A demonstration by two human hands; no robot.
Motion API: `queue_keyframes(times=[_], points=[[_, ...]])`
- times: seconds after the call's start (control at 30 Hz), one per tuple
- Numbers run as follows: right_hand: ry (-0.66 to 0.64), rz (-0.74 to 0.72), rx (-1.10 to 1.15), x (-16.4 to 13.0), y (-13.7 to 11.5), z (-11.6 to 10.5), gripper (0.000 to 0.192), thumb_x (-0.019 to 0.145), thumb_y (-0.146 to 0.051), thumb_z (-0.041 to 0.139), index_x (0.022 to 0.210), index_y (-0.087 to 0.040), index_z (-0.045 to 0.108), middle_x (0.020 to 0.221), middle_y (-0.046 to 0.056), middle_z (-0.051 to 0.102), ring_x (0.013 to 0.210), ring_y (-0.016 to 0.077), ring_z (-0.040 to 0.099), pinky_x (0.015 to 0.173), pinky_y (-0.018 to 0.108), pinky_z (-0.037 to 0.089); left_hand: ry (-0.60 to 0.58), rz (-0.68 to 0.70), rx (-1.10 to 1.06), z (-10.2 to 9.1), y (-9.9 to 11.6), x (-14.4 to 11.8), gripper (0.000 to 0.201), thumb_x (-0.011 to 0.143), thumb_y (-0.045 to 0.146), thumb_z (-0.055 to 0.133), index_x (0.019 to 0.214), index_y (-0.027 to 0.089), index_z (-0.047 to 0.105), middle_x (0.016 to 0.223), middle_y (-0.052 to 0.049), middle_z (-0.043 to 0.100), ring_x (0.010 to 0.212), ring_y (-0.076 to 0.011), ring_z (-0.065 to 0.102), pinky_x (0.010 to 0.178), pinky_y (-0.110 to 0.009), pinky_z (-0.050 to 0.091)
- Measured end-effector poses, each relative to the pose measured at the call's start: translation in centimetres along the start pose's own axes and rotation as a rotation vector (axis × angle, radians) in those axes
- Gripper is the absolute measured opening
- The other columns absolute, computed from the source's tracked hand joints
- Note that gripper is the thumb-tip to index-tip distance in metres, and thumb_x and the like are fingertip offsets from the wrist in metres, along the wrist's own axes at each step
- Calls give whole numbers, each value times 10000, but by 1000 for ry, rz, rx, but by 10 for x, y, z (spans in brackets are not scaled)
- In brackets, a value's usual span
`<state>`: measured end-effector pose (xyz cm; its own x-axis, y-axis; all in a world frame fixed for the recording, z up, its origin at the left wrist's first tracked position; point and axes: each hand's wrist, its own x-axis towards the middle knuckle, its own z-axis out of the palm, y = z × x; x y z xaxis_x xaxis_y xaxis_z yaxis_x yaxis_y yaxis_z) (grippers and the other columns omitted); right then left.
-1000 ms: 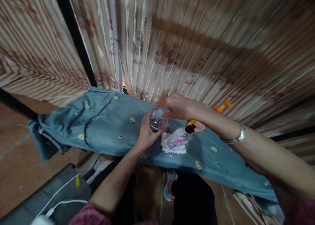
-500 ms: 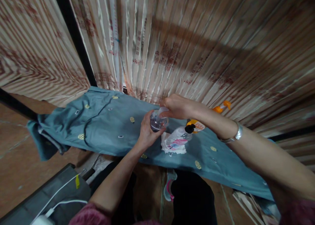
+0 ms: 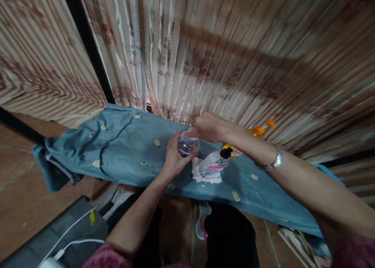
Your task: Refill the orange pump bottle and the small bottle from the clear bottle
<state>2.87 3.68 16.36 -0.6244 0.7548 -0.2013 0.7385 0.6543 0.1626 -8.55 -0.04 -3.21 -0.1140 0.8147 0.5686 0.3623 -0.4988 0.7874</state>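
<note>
My left hand [image 3: 175,155] is wrapped round the side of a clear plastic cup [image 3: 189,146], held above the cloth-covered surface. At the cup's mouth my right hand [image 3: 206,127] is closed, its fingertips at the rim. Something pale and translucent shows at those fingertips, but its kind is hidden. To the right of the cup stands a clear bottle [image 3: 212,164] with a black cap and a pink-marked label, with white tissue [image 3: 215,179] at its base. Behind my right forearm is an orange pump bottle [image 3: 234,150], partly covered by the arm.
A blue-grey cloth [image 3: 123,150] with yellow pineapple prints covers the long narrow surface. Striped curtains [image 3: 205,65] hang right behind it, beside a black pole [image 3: 90,45]. At lower left stands a dark box [image 3: 79,225] with white cables on it.
My right hand's fingertips have shifted at the cup's mouth, and the pale thing there shows less. My right forearm has moved slightly left. The left hand still grips the cup.
</note>
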Motion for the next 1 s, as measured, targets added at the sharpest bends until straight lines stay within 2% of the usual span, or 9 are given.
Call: queue_keyframes(times=[0.13, 0.27, 0.43, 0.57, 0.63, 0.7, 0.77, 0.9, 1.0], points=[[-8, -71, 24, -4, 1, 0, 310, 865, -263, 691, 1141, -124, 663, 937, 100, 719, 886, 221, 674, 674, 276, 392, 2, -21, 1, 0, -2, 0, 840, 653, 378, 828, 1368, 236, 412, 1310, -112, 571, 1209, -308, 569, 1040, -508, 452], [33, -32, 23, -4, -1, 8, 268, 923, -283, 602, 975, -40, 700, 856, 182, 714, 847, 262, 685, 606, 288, 368, 15, -44, 6, -1, -4, 0, 860, 637, 368, 838, 1365, 198, 414, 1320, -134, 575, 1214, -312, 572, 1039, -481, 459], [133, 13, 71, -3, -3, 18, 277, 912, -321, 618, 924, -63, 717, 848, 191, 720, 842, 293, 701, 596, 295, 398, -15, -63, 28, -7, -1, 1, 871, 653, 385, 827, 1385, 194, 395, 1351, -136, 568, 1216, -304, 583, 1032, -465, 477], [316, 96, 143, -36, -4, 23, 582, 885, -426, 656, 1297, -32, 537, 963, 176, 720, 900, 306, 698, 702, 347, 485, -35, -52, 32, -11, -2, 1, 962, 658, 448, 826, 1435, 192, 320, 1453, -168, 482, 1309, -324, 517, 1078, -481, 444], [488, 173, 219, -71, -8, 32, 662, 923, -432, 599, 1430, -65, 384, 1063, 136, 707, 877, 240, 698, 743, 340, 518, -25, -43, 29, -11, -5, 1, 1016, 642, 462, 839, 1455, 198, 289, 1481, -177, 449, 1344, -338, 483, 1107, -501, 415], [812, 246, 512, -111, -16, 54, 514, 901, -396, 642, 1337, -154, 516, 1074, 75, 712, 805, 163, 696, 710, 269, 536, -13, -29, 26, -14, -6, 1, 1037, 653, 459, 837, 1476, 217, 256, 1506, -178, 413, 1369, -343, 453, 1131, -527, 383], [996, 424, 759, -148, -23, 90, 428, 874, -394, 672, 1257, -223, 586, 1084, 41, 714, 844, 145, 691, 766, 262, 547, 10, 12, 41, -21, -1, 3, 1050, 689, 465, 816, 1505, 229, 200, 1548, -184, 343, 1419, -353, 378, 1155, -562, 335], [973, 720, 1041, -181, -24, 186, 404, 899, -465, 608, 1200, -196, 576, 1033, 92, 715, 809, 179, 700, 701, 318, 581, 124, 227, 142, -40, 33, 3, 1072, 735, 506, 772, 1544, 240, 121, 1613, -155, 192, 1500, -354, 178, 1226, -567, 190], [826, 786, 1077, -169, -7, 247, 454, 906, -508, 576, 1169, -138, 583, 1013, 117, 707, 827, 208, 700, 750, 398, 584, 76, 419, 168, -38, 60, -10, 973, 760, 447, 766, 1530, 274, 198, 1574, -124, 291, 1467, -327, 274, 1223, -522, 239]])
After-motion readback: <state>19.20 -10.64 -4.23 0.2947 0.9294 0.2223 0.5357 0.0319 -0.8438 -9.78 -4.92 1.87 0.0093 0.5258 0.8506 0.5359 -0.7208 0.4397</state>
